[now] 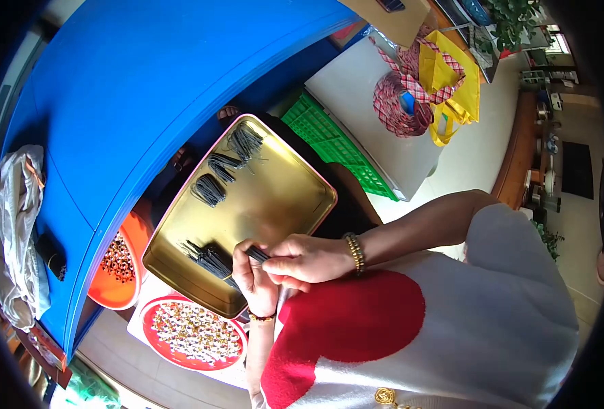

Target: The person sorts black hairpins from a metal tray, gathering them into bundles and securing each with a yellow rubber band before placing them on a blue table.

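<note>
A gold metal tray (281, 198) lies in front of me with several bundles of thin black strands (208, 189) on it. My left hand (253, 278) sits at the tray's near edge, closed around one small black bundle (256, 254). My right hand (305, 260), with a gold bead bracelet at the wrist, pinches the same bundle from the right. Another loose black bundle (206, 258) lies on the tray just left of my left hand.
A large blue board (145, 88) stands behind the tray. A red bowl (153, 334) and an orange bowl (135, 238) hold small mixed pieces. A green crate (336, 146), a white surface (356, 88) with a plaid strap coil and yellow bag lie right.
</note>
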`<state>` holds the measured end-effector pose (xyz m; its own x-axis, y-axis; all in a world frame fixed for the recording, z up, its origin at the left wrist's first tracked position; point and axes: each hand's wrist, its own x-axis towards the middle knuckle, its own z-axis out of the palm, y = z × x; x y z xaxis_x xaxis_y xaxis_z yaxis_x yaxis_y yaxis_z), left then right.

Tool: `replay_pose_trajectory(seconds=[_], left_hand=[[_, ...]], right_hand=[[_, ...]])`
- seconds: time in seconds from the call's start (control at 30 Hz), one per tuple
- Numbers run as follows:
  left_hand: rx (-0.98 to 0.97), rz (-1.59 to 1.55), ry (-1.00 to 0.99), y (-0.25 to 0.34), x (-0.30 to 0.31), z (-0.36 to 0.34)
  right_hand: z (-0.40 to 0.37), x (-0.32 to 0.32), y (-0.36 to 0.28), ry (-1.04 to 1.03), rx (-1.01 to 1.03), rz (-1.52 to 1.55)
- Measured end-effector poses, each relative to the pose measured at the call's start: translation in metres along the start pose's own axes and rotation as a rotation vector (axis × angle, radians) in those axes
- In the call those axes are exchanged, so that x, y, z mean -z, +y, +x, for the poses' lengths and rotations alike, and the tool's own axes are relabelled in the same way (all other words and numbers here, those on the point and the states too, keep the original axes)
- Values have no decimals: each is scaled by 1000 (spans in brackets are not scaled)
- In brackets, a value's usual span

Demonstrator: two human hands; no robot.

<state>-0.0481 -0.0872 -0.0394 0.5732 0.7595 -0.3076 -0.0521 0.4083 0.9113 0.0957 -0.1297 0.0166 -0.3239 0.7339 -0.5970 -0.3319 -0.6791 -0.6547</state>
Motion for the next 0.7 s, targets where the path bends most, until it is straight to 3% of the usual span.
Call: replay_pose_trajectory(seconds=[0.07, 0.2, 0.3, 0.37, 0.53, 0.7], left_hand=[[88, -60, -46, 9, 3, -1], [-30, 106, -175, 29, 6, 7], [-139, 267, -131, 19, 5, 13], [-169, 308, -70, 17, -3, 14], [-45, 23, -94, -1, -11, 3], [43, -95, -77, 1, -14, -6]], right_hand=[[-8, 5, -6, -2, -28, -26], [-14, 7, -11, -16, -48, 12], [-12, 8, -12, -31, 40, -7], [-9, 7, -4, 47, 229, -188], [8, 1, 37, 288, 529, -554], [7, -8, 53, 410, 563, -565]])
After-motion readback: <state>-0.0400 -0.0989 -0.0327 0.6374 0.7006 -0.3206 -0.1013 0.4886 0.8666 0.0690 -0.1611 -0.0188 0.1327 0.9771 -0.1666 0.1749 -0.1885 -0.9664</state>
